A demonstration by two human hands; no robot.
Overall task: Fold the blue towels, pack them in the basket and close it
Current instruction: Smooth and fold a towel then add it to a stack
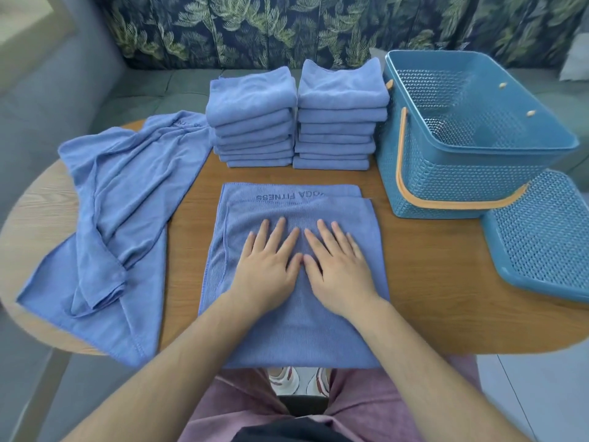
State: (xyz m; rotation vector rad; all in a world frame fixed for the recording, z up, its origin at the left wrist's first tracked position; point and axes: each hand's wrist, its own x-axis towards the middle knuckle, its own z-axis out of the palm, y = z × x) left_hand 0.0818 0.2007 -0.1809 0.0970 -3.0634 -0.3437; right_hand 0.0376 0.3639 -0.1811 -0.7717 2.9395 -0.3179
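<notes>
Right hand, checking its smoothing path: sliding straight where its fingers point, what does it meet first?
Past the far edge of the flat towel, the right hand would probably meet the right stack of folded towels.

Both forearms [165, 355] come in bare from the bottom of the view, angling toward each other. The left hand [267, 269] and the right hand [339, 269] lie flat, palms down, side by side, thumbs almost meeting. All fingers [278, 232] are straight, slightly spread, pointing away from the body, gripping nothing.
</notes>
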